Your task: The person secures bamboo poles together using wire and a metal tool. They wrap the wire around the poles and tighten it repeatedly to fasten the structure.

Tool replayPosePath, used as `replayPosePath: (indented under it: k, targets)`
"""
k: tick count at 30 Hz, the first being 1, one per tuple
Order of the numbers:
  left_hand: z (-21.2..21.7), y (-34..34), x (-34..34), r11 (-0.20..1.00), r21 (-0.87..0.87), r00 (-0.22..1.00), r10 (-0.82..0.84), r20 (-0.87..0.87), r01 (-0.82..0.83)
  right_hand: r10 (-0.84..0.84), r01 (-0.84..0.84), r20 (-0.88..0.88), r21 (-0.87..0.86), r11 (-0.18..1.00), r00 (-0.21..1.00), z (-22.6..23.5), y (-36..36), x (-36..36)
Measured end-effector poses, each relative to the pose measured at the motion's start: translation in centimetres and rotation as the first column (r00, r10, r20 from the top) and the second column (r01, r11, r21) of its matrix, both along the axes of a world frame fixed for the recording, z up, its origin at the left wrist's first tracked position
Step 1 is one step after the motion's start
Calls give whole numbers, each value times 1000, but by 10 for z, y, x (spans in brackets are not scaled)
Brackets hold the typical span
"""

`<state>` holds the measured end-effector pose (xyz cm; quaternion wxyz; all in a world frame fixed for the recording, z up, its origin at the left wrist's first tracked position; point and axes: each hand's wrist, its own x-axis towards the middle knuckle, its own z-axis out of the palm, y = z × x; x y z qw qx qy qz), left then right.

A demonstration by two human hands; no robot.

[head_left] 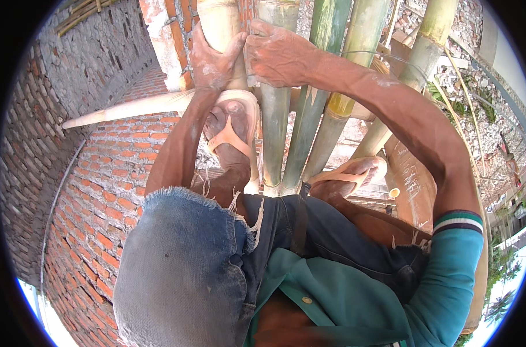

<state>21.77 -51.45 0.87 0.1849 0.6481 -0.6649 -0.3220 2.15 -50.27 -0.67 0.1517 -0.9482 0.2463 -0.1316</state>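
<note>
No packages, labels or signs show here, only rough red brick wall (101, 191) on the left and a bundle of upright green and yellow bamboo poles (309, 115) dead ahead. The left hand (214, 55) wraps its dusty fingers tight around the pale cream bamboo pole (219, 23) at the top. The right hand (277, 52) clamps on just beside it, knuckles up, gripping the grey-green bamboo pole (274, 115) next along. Below, both feet in tan rubber sandals (234, 139) press against the poles.
</note>
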Motion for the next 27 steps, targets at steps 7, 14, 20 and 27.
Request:
replayPosePath:
  k: [7, 14, 20, 27]
  targets:
    - [11, -2, -6, 999, 29, 1000, 17, 0, -17, -252, 259, 92, -72, 963, 963, 40, 15, -70]
    - [9, -4, -7, 998, 63, 997, 11, -80, -6, -26, 47, -227, 90, 995, 974, 29, 41, -141]
    - [19, -3, -16, 996, 83, 1000, 26, 2, -26, -182, 185, -162, 8, 983, 970, 27, 58, -133]
    - [8, -4, -3, 998, 62, 1000, -18, 23, 17, -427, 424, 33, 73, 903, 904, 23, 52, -149]
